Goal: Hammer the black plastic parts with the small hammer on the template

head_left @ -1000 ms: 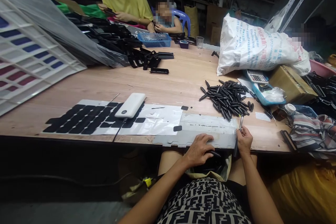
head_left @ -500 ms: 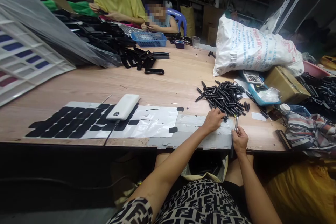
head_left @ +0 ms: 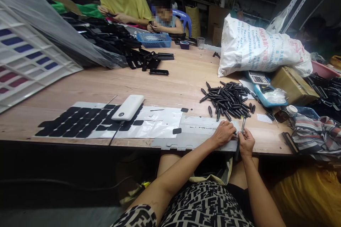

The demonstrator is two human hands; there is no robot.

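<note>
My left hand is closed over the grey sheet at the table's front edge. A small black part shows at its fingertips, mostly hidden by the fingers. Close by on the right, my right hand is wrapped round a tool with a silver shaft; its dark lower end points down past the table edge. The shaft's tip reaches the near side of a pile of black tapered parts. Several of these parts lie loose at the pile's near left side.
A white power bank lies on a sheet of black stickers. Behind the pile are a big white sack, a cardboard box and a blue tray. Folded striped cloth sits at right. Two people sit across the table.
My left hand has drawn back from the pile toward the table edge, beside the tool. Some black parts at the pile's near left now lie apart. My right hand stays on the tool.
</note>
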